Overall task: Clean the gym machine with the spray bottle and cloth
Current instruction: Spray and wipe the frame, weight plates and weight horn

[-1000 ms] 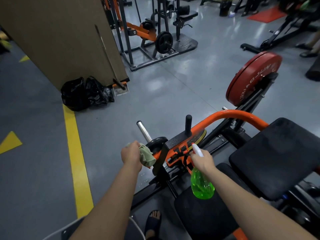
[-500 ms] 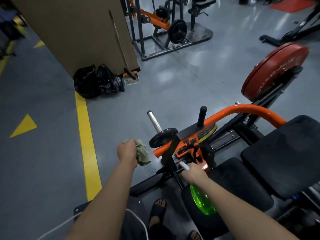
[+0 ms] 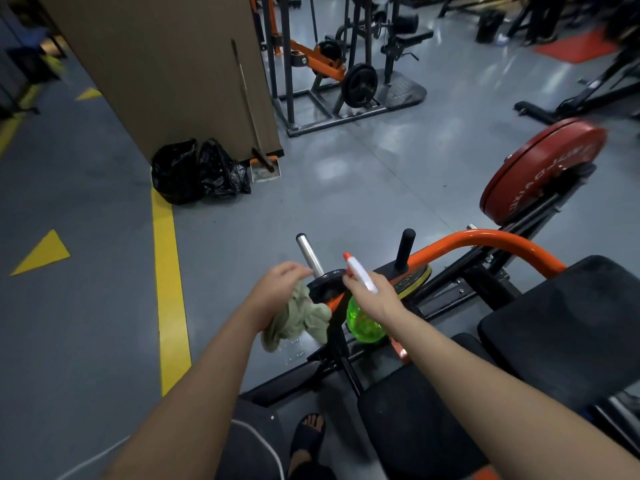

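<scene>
Left hand (image 3: 280, 289) bunching the cloth (image 3: 298, 320), just left of the chrome peg (image 3: 309, 254). Right hand (image 3: 374, 296) wrapped round the spray bottle (image 3: 363, 323), nozzle aimed far-left over the gym machine (image 3: 485, 237). Judged early on: spraying in hand, most wiping left to do.

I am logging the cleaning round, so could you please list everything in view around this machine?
spray bottle: one, green with white head, in the right hand, over the machine
cloth: one, pale green, hanging from the left hand
gym machine: one, orange and black, right foreground
weight plate: one, red, on the machine's far end
bin bags: two, black, on the floor by the brown partition
floor line: one, yellow, left of the machine
rack machine: one, grey and orange, background
foot: one, dark sandal, bottom edge
left hand: one, holds the cloth
right hand: one, grips the spray bottle
</scene>
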`<state>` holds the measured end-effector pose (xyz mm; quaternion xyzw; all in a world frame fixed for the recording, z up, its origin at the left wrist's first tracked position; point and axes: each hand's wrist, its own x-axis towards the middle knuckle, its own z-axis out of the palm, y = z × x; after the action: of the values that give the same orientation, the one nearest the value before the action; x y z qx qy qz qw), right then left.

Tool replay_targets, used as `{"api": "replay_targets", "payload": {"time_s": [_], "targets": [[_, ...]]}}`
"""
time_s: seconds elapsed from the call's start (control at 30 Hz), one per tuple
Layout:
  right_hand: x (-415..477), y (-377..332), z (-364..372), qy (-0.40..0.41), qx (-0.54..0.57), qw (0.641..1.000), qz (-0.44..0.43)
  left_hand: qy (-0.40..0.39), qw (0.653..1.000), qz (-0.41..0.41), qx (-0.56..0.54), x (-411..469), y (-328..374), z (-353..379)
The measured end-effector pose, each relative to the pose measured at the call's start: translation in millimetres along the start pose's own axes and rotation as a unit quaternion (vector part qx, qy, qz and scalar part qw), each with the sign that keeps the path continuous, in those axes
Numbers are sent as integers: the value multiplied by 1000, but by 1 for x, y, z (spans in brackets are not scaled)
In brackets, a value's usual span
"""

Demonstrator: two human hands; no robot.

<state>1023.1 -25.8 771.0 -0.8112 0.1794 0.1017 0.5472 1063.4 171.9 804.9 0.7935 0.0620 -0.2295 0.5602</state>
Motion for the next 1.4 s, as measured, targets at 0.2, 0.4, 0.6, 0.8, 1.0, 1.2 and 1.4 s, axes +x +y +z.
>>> {"api": "replay_targets", "payload": {"time_s": [0.2,0.4,0.6,0.8,1.0,1.2,1.4], "targets": [[6,-70,-9,-69,108,992,-24,-152,980,101,78,-1,23,27],[37,-54,5,-91,88,992,11,-186,972,126,70,33,40,26],[58,-17,-15,-122,135,982,45,-107,992,55,-43,91,36,45],[82,-23,-20,-17,29,999,18,16,998,53,37,154,53,80],[99,-26,-62,161,45,984,58,-15,999,42,26,194,84,105],[84,16,-125,319,53,943,78,-45,998,-5,-47,215,91,132],[95,30,-167,225,-22,956,189,-34,996,-28,-80,220,103,149]]}}
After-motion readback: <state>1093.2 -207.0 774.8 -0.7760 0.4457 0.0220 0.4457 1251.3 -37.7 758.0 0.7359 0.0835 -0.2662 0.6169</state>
